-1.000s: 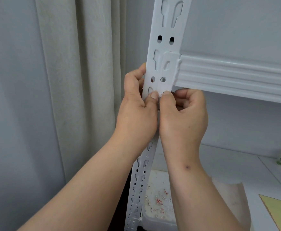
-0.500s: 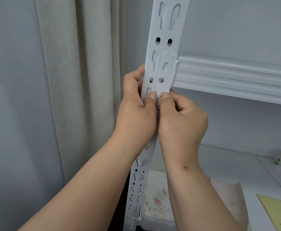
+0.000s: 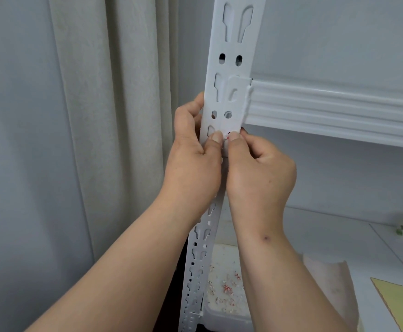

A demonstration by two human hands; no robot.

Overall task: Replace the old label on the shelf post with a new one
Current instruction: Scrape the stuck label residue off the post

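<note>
A white perforated shelf post [image 3: 231, 68] runs from the top centre of the frame down toward the bottom centre, and both hands meet on it in the middle of the picture. The left hand [image 3: 193, 161] wraps round the post's left edge, fingers curled behind the metal and the thumb pressed flat on its front face. The right hand [image 3: 260, 173] sits just beside it, fingers curled, its thumb tip against the post right next to the left thumb — between the two thumb tips shows a tiny scrap of label [image 3: 227, 136] with red marks, stuck to the post just below the bracket of the white shelf beam [image 3: 334, 111]. The right thumb and fingers seem to pinch at that scrap, though the contact itself is too small to make out clearly. The beam reaches from the post toward the right edge of the frame. Lower centre, behind the post, a white tray [image 3: 222, 315] holds small red-and-white paper bits [image 3: 226, 288]. A pale curtain [image 3: 114, 116] hangs at the left, and a yellow sheet [image 3: 396, 305] lies in the lower right corner.
</note>
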